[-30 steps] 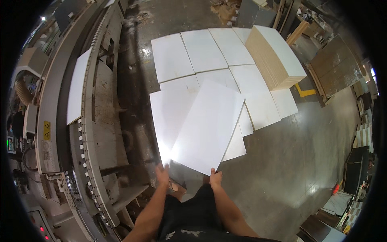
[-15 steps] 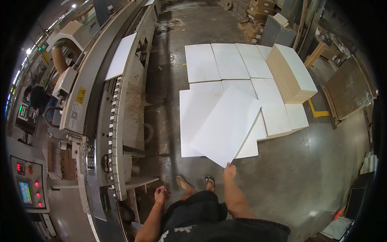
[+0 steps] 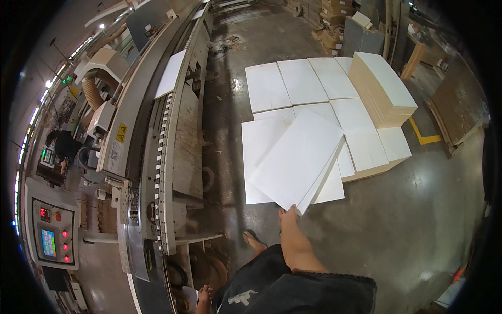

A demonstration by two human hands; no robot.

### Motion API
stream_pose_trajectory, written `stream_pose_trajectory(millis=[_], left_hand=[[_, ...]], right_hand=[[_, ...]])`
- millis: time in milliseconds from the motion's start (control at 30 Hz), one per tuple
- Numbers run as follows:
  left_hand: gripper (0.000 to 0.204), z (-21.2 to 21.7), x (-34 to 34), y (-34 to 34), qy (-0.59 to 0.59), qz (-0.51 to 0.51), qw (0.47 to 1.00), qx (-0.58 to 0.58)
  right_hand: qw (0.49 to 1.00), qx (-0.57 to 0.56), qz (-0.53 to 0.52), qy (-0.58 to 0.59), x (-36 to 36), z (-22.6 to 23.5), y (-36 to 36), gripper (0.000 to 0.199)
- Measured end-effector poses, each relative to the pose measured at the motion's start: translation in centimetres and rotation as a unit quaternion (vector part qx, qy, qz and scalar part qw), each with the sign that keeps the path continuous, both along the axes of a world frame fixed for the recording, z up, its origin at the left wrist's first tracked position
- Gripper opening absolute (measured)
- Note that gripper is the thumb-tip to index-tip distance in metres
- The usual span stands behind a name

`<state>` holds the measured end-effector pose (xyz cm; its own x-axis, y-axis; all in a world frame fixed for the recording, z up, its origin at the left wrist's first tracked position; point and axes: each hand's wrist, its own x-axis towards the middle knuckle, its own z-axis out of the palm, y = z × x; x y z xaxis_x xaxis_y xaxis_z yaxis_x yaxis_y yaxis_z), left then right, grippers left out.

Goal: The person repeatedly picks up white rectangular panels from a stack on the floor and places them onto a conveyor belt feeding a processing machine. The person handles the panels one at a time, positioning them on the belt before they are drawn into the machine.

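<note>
My right hand is closed on the near corner of a white board, thumb and fingers pinching its edge. That board lies slanted over the others. A second white board shows as a narrow strip beneath its right side, also slanted. Under both lies a larger white panel area, squared with the stacks. My left hand hangs low beside the machine, near the bottom edge, its fingers loosely apart and nothing visible in it.
Low stacks of white boards spread ahead, with a taller stack at their right. Along my left runs a long machine carrying a white panel. A control panel stands far left, with another person beyond.
The top board has turned slightly and slid left, baring a strip of the board beneath. My left hand has dropped lower, and my body has stepped and the view has shifted.
</note>
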<state>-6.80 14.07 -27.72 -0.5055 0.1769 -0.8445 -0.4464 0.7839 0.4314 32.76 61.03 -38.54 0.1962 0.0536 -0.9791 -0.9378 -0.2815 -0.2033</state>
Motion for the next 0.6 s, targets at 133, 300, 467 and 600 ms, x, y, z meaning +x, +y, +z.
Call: stream_pose_trajectory(millis=[133, 300, 467, 600], left_hand=[[0.018, 0.5, -0.4, -1.5, -0.076, 0.085, 0.993, 0.043], [0.017, 1.8, 5.8, 9.3, -0.053, -0.04, 0.995, 0.076], [0.03, 2.1, 19.0, 25.2, -0.121, -0.16, 0.972, 0.118], [0.051, 1.5, 27.4, 33.4, -0.188, -0.084, 0.968, 0.142]], right_hand=[[0.996, 0.051, 0.068, 0.017, -0.4, 0.1, -2.3, 0.063], [0.989, 0.085, 0.099, 0.067, 1.8, -3.8, -9.6, 0.059], [0.966, 0.136, 0.129, 0.176, 7.7, -2.2, -13.0, 0.06], [0.874, 0.249, 0.223, 0.352, 8.5, 1.2, -15.1, 0.063]])
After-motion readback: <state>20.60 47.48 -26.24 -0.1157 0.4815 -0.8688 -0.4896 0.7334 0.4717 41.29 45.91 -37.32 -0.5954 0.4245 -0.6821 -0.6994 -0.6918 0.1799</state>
